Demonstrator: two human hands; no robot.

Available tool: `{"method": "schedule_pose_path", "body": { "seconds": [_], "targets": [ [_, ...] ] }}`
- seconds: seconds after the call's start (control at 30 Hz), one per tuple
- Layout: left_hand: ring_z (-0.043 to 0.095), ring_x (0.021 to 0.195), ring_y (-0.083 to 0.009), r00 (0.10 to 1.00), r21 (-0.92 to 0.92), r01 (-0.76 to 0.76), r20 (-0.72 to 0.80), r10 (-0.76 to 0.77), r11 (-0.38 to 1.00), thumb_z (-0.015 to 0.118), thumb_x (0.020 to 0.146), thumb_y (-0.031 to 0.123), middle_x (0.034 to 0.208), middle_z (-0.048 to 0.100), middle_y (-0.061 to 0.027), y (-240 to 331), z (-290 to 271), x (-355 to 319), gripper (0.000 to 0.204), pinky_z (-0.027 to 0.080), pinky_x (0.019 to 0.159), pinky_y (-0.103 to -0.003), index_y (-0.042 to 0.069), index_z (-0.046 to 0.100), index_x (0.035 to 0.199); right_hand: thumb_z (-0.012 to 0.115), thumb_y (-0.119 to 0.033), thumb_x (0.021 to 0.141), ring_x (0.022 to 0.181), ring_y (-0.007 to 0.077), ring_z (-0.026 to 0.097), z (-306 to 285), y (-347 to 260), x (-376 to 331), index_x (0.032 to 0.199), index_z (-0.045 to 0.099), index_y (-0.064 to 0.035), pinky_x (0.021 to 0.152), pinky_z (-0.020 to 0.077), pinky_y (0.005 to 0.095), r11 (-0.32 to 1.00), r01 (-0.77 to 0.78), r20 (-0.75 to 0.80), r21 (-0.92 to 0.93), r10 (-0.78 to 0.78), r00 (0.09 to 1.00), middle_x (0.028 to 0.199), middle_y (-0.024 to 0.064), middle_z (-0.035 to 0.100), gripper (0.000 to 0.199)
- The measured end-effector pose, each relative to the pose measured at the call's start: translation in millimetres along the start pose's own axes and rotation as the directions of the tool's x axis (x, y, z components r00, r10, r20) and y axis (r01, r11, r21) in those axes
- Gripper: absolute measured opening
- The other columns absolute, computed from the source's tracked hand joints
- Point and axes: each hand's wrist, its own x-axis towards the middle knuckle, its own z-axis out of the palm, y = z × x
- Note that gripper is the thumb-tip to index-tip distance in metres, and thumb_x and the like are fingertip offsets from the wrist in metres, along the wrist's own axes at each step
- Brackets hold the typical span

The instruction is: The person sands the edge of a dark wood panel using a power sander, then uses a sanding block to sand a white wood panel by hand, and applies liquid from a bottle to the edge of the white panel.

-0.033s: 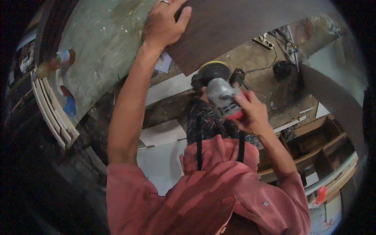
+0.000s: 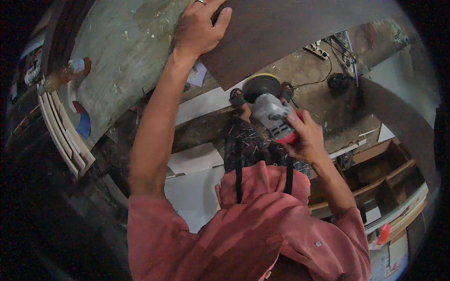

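My right hand is wrapped round the red body of an angle grinder with a grey metal head. A round, dark pad with a yellow rim is fitted to its far end. The tool is in the air above my feet, just off the near corner of a dark brown board. My left hand rests on that board near its left edge, thumb spread apart. A ring shows on one finger; the fingertips run out of the picture at the top.
A grey-green, stained surface lies left, with a bottle beside it. Pale wood strips stand at the far left. Behind the tool are a power strip and cables on the floor. A wooden compartment frame lies at the right.
The angle grinder and my right hand have shifted slightly right and toward me. My left hand has stayed nearly in place on the board.
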Motion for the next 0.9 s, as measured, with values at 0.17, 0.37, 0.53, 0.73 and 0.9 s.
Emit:
{"method": "schedule_pose_path", "body": {
  "seconds": [0.17,0.37,0.53,0.73,0.9],
  "targets": [
    [0.063,0.108,-0.0407,0.998,0.021,0.027,0.057,-0.028,0.999,0.062,0.095,0.022,0.115,0.067,-0.0241,4,-6,2,0.036,0.05,0.095,-0.046,-0.003,0.066,0.122,0.085,-0.018,0.06,0.103,0.0389,0.063,-5,-4,-9,0.14,0.052,-0.0341,0.073,0.0553,0.0453,0.998,0.056,0.083,-0.036,-0.053,0.995,0.122,0.0171,0.057,0.088],
    [0.063,0.111,-0.0414,0.999,0.003,0.023,0.029,-0.023,1.0,0.062,0.095,0.022,0.119,0.066,-0.0252,1,2,1,0.038,0.048,0.098,-0.047,-0.002,0.066,0.124,0.084,-0.02,0.064,0.098,0.0361,0.061,11,-20,14,0.144,0.048,-0.0393,0.074,0.0546,0.045,0.994,0.108,0.169,-0.02,-0.103,0.98,0.114,0.0149,0.056,0.09],
    [0.062,0.113,-0.04,1.0,-0.01,0.009,0.017,-0.009,1.0,0.063,0.094,0.024,0.12,0.065,-0.0246,-11,11,-4,0.04,0.047,0.1,-0.046,0.001,0.065,0.127,0.083,-0.022,0.066,0.092,0.0338,0.06,10,-21,22,0.147,0.042,-0.0405,0.072,0.0527,0.0466,0.996,0.086,0.181,-0.005,-0.083,0.98,0.105,0.0135,0.053,0.093],
    [0.063,0.1,-0.0336,0.997,0.014,-0.059,-0.055,0.059,0.998,0.066,0.092,0.022,0.105,0.068,-0.0141,-15,14,-5,0.031,0.05,0.09,-0.043,0.007,0.071,0.119,0.086,-0.024,0.064,0.103,0.0383,0.061,-13,-4,16,0.147,0.044,-0.0353,0.08,0.0553,0.0464,0.997,-0.059,0.17,-0.045,0.066,0.983,0.118,0.016,0.055,0.093],
    [0.063,0.1,-0.0331,0.999,-0.009,-0.038,-0.019,0.038,0.999,0.066,0.092,0.022,0.105,0.067,-0.0146,-11,10,-2,0.033,0.05,0.089,-0.042,0.007,0.07,0.121,0.084,-0.017,0.063,0.106,0.0421,0.062,-40,18,15,0.145,0.046,-0.0237,0.086,0.0551,0.0455,0.983,-0.14,-0.005,0.116,0.142,0.99,0.123,0.015,0.058,0.091]
  ]
}}
